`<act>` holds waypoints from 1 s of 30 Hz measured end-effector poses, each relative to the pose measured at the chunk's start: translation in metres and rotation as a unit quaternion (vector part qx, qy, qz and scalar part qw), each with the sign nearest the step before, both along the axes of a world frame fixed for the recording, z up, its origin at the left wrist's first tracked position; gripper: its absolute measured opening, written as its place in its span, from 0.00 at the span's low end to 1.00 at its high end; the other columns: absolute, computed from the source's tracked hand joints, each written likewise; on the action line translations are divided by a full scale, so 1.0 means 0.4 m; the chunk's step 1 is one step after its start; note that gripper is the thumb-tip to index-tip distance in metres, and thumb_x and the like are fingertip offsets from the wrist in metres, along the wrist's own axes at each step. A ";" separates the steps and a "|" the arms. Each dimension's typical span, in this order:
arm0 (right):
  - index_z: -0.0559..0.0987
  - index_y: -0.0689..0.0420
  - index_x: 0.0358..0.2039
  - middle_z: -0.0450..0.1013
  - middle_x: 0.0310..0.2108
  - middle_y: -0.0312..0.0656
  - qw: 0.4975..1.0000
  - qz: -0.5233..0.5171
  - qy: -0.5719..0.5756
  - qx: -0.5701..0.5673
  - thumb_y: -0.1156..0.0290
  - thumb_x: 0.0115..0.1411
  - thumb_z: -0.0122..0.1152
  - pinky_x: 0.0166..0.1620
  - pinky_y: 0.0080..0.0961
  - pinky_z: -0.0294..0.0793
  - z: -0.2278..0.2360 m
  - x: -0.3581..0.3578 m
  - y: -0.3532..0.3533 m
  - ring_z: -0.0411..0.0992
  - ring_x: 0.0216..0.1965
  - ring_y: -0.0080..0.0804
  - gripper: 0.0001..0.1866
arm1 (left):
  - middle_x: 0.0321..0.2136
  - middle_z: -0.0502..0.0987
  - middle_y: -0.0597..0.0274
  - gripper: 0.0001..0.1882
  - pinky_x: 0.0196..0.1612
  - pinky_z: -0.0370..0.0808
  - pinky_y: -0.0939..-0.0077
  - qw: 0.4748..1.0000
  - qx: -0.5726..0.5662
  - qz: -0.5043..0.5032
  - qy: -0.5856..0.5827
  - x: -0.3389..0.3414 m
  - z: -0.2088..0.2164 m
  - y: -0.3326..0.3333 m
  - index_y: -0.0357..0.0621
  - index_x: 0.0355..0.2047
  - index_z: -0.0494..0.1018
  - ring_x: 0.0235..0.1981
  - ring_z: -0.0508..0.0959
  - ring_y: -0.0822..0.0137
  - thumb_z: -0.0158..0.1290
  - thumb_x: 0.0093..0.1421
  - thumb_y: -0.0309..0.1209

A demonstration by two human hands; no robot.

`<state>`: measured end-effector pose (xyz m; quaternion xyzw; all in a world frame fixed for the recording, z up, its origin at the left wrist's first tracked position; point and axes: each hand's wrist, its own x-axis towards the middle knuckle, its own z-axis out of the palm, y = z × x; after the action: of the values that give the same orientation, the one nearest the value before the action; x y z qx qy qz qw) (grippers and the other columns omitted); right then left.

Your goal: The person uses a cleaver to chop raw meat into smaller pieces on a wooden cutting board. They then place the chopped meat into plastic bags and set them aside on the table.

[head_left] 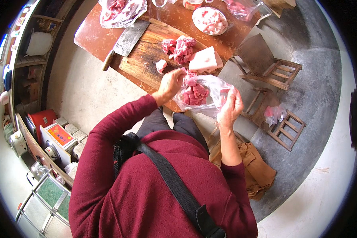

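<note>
Between the left fingers [180, 74] and right fingers [237, 100], both clamped on it, hangs a clear bag [215, 92] of meat [195, 95]; beyond them, a tub [192, 5] on the desk [94, 37] and, far left of them, a red label [60, 135] carry print

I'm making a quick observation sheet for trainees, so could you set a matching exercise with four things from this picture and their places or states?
Things
1. Cleaver
2. Plastic bag nearest the person
3. White plate
4. Brown cloth

Places or states
A. Bearing a heap of pale pieces
B. Low down, on the person's right side
C. Between the left hand and right hand, red meat inside
D. On the cutting board, handle past its edge

Pairs: 1-D, 2-C, 3-A, 4-B
</note>
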<state>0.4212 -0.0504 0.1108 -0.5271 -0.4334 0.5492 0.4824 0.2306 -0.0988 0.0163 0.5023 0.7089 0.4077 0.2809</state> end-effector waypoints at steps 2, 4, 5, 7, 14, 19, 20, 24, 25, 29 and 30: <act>0.76 0.61 0.33 0.70 0.22 0.30 1.000 0.001 0.013 -0.014 0.67 0.64 0.46 0.19 0.11 0.59 0.021 0.011 -0.013 0.60 0.17 0.13 0.12 | 0.30 0.74 0.52 0.16 0.39 0.72 0.66 0.991 0.040 -0.101 0.076 -0.045 -0.043 0.031 0.45 0.41 0.73 0.33 0.75 0.56 0.47 0.51 0.19; 0.76 0.61 0.33 0.70 0.21 0.31 1.000 -0.007 0.011 -0.020 0.67 0.64 0.46 0.19 0.11 0.60 0.016 0.026 -0.022 0.60 0.17 0.13 0.12 | 0.42 0.68 0.54 0.21 0.41 0.69 0.58 0.965 0.015 -0.219 0.144 -0.050 -0.042 0.044 0.54 0.42 0.73 0.45 0.67 0.53 0.50 0.46 0.21; 0.76 0.61 0.33 0.69 0.21 0.31 0.999 -0.011 0.014 -0.028 0.67 0.64 0.46 0.19 0.11 0.60 0.021 0.028 -0.026 0.60 0.17 0.13 0.12 | 0.44 0.66 0.55 0.23 0.40 0.69 0.58 0.947 -0.007 -0.261 0.186 -0.044 -0.023 0.050 0.57 0.43 0.73 0.46 0.66 0.53 0.52 0.45 0.23; 0.76 0.61 0.33 0.69 0.21 0.31 1.000 -0.001 0.008 -0.010 0.67 0.64 0.46 0.18 0.11 0.59 0.007 0.036 -0.029 0.60 0.16 0.13 0.12 | 0.49 0.59 0.57 0.30 0.38 0.69 0.57 0.902 -0.057 -0.334 0.268 -0.038 -0.015 0.055 0.70 0.48 0.69 0.48 0.62 0.53 0.57 0.42 0.30; 0.75 0.58 0.34 0.71 0.25 0.32 0.999 0.020 0.043 -0.021 0.66 0.63 0.47 0.16 0.06 0.57 0.031 0.037 -0.033 0.60 0.17 0.10 0.11 | 0.41 0.61 0.53 0.24 0.33 0.75 0.60 0.896 -0.059 -0.293 0.330 -0.017 -0.029 0.075 0.68 0.42 0.68 0.43 0.67 0.50 0.59 0.43 0.34; 0.75 0.59 0.34 0.70 0.23 0.33 0.999 0.006 0.032 -0.032 0.67 0.65 0.44 0.18 0.09 0.57 0.022 0.041 -0.033 0.58 0.16 0.12 0.12 | 0.41 0.62 0.50 0.17 0.38 0.73 0.62 0.922 -0.056 -0.244 0.295 -0.046 -0.023 0.041 0.54 0.34 0.70 0.42 0.67 0.50 0.57 0.40 0.25; 0.75 0.59 0.34 0.70 0.23 0.33 0.999 0.008 0.039 -0.034 0.66 0.64 0.45 0.18 0.09 0.57 0.018 0.043 -0.033 0.58 0.16 0.12 0.12 | 0.40 0.63 0.50 0.17 0.39 0.72 0.61 0.936 -0.026 -0.227 0.268 -0.057 -0.025 0.034 0.53 0.33 0.70 0.42 0.67 0.50 0.57 0.40 0.24; 0.75 0.59 0.34 0.71 0.24 0.32 0.997 -0.011 0.050 -0.051 0.66 0.64 0.45 0.18 0.09 0.57 0.020 0.032 -0.029 0.57 0.16 0.11 0.11 | 0.35 0.69 0.54 0.17 0.45 0.69 0.63 0.981 0.025 -0.127 0.144 -0.089 0.042 0.001 0.43 0.33 0.69 0.42 0.67 0.53 0.55 0.38 0.21; 0.75 0.59 0.34 0.71 0.24 0.32 0.997 -0.015 0.049 -0.054 0.66 0.64 0.46 0.18 0.09 0.57 0.019 0.028 -0.028 0.57 0.16 0.11 0.11 | 0.36 0.69 0.55 0.19 0.45 0.68 0.64 0.982 0.064 -0.131 0.120 -0.080 0.078 0.000 0.44 0.34 0.69 0.42 0.67 0.54 0.55 0.38 0.21; 0.75 0.60 0.34 0.70 0.23 0.31 0.998 -0.002 0.049 -0.040 0.66 0.64 0.46 0.19 0.09 0.57 0.012 0.019 -0.034 0.57 0.17 0.11 0.11 | 0.38 0.69 0.56 0.24 0.50 0.65 0.64 0.964 -0.023 -0.259 -0.054 0.002 0.174 -0.002 0.47 0.40 0.70 0.44 0.67 0.55 0.60 0.39 0.27; 0.75 0.60 0.34 0.70 0.23 0.31 0.998 0.005 0.042 -0.037 0.66 0.64 0.46 0.19 0.09 0.57 0.012 0.016 -0.034 0.57 0.17 0.11 0.12 | 0.40 0.69 0.56 0.24 0.51 0.64 0.63 0.950 -0.030 -0.298 -0.085 0.034 0.174 0.003 0.49 0.40 0.70 0.45 0.67 0.54 0.61 0.39 0.29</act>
<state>0.4276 -0.0641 0.1155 -0.5190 -0.3947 0.5890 0.4774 0.2443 -0.0976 0.0858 0.6455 0.5121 0.3253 0.4639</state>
